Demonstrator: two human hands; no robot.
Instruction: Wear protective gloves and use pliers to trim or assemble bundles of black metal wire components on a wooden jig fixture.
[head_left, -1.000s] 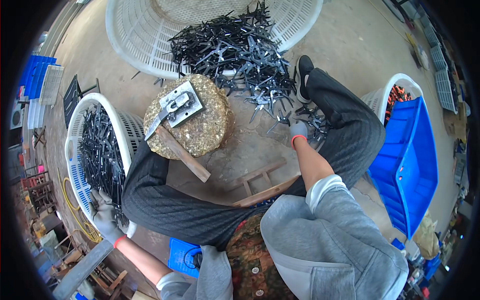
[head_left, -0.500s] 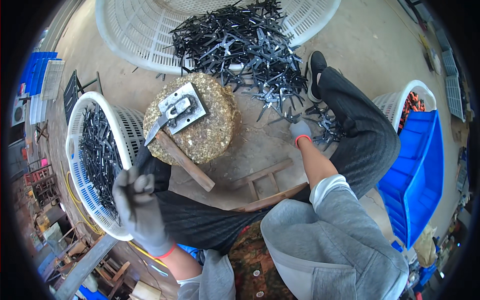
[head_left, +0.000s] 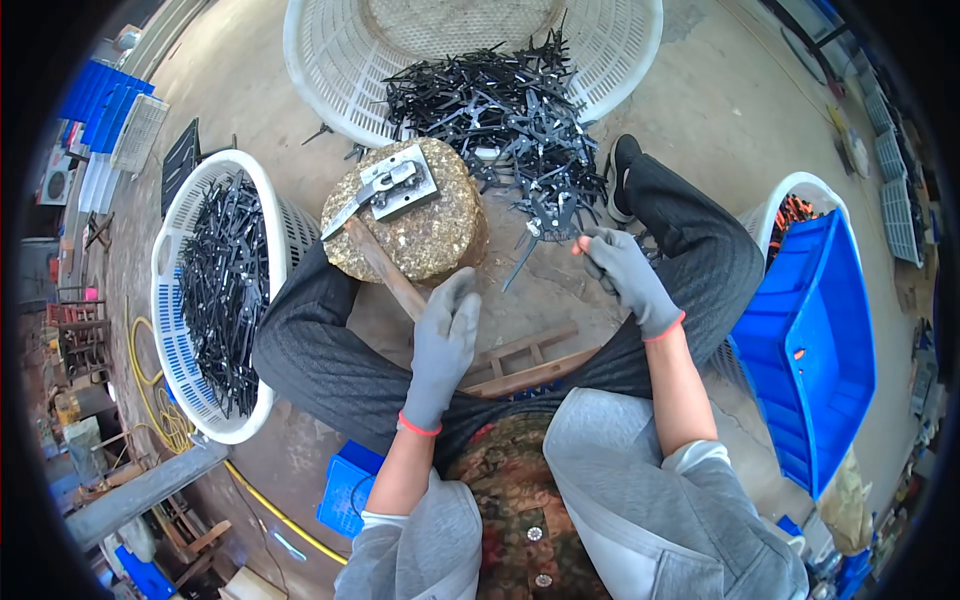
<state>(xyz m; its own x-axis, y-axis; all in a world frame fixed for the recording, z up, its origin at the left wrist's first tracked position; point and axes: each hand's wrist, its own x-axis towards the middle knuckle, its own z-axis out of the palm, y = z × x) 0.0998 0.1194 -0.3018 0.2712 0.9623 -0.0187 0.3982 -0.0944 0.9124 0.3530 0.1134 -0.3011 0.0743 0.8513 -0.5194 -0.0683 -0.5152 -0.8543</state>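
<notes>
My left hand point(head_left: 443, 340), in a grey glove, hovers with fingers together just right of the wooden hammer handle point(head_left: 385, 280), holding nothing. The hammer lies on a round stump block point(head_left: 420, 230) beside a metal plate jig point(head_left: 400, 183). My right hand point(head_left: 620, 270), also gloved, pinches a black metal piece point(head_left: 540, 240) lifted from the edge of a pile of black metal pieces point(head_left: 500, 110) spilling from a large white basket point(head_left: 330, 70).
A white basket point(head_left: 175, 330) at my left holds more black metal pieces. A blue tub point(head_left: 820, 350) and another white basket point(head_left: 800, 195) stand at my right. A small wooden stool point(head_left: 520, 360) sits between my legs; a yellow hose point(head_left: 150, 400) lies at the left.
My left hand has come back from the left basket to the front of the stump block. My right hand has lifted a black piece off the pile's edge.
</notes>
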